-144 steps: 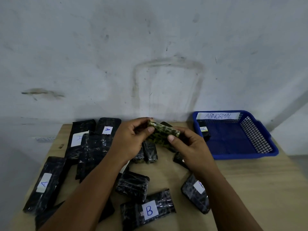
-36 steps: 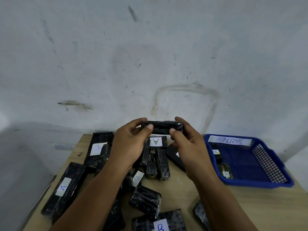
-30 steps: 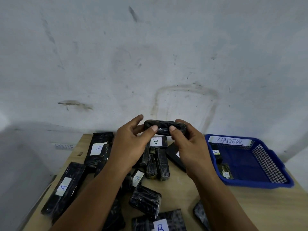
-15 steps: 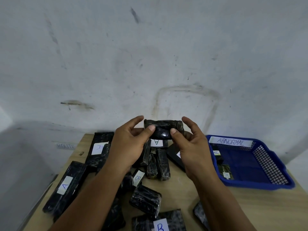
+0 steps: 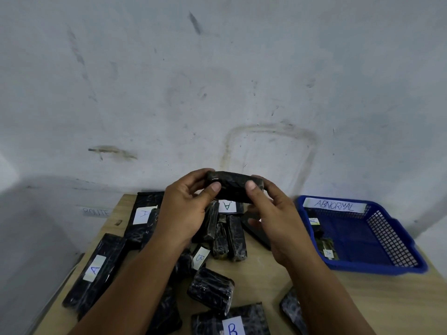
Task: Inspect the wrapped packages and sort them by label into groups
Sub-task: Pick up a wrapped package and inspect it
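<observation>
I hold a small black wrapped package (image 5: 233,186) up above the table, level, between both hands. My left hand (image 5: 186,209) grips its left end with thumb in front. My right hand (image 5: 273,213) grips its right end. No label shows on the side facing me. Below lie several black wrapped packages: one marked A (image 5: 227,206) just under the held one, a long one marked A (image 5: 95,269) at the left, one marked B (image 5: 199,257), and one marked B (image 5: 232,328) at the bottom edge.
A blue plastic basket (image 5: 387,238) labelled ABNORMAL stands at the right on the wooden table (image 5: 266,274) and holds two small packages (image 5: 325,246). An unlabelled wrapped bundle (image 5: 211,290) lies near the front. A grey wall rises right behind the table.
Both hands have kept turning the small black package. A green patterned package that I held several seconds ago now lies in the blue basket.
</observation>
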Tool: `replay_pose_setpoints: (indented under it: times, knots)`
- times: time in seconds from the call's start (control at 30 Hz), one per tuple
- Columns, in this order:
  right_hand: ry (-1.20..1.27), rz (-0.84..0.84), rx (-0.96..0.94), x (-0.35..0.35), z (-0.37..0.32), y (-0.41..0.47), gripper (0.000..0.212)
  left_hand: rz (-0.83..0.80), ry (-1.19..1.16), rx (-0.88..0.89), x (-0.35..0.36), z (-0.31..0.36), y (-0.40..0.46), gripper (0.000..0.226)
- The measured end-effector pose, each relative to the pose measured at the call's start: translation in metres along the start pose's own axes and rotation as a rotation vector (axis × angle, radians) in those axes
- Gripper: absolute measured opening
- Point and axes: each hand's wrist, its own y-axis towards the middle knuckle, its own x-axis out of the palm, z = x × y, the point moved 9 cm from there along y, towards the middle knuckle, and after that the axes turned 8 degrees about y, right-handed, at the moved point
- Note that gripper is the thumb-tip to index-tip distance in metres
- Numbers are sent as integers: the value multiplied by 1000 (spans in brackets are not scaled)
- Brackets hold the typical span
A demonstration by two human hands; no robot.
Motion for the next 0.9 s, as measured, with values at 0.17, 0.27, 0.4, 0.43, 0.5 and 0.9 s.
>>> replay_pose_setpoints:
  times: [0.17, 0.27, 0.4, 0.43, 0.5, 0.9]
  knots:
    - [116, 116, -5, -10, 3, 3, 22, -67, 41, 26, 6, 2, -2, 40]
    - [79, 91, -58, -8, 2, 2, 24, -28, 25, -31, 6, -1, -4, 42]
    - [0, 76, -122, -4, 0, 0, 25, 14, 106, -20, 0, -1, -3, 22]
    - [-8, 79, -144, -5, -3, 0, 25, -8, 90, -36, 1, -3, -2, 31]
    - [-8, 60, -163, -4, -5, 0, 32, -70, 91, -79, 5, -5, -2, 64]
    - [268, 39, 45, 3, 16, 2, 36, -11, -56, -125, 1, -9, -5, 19]
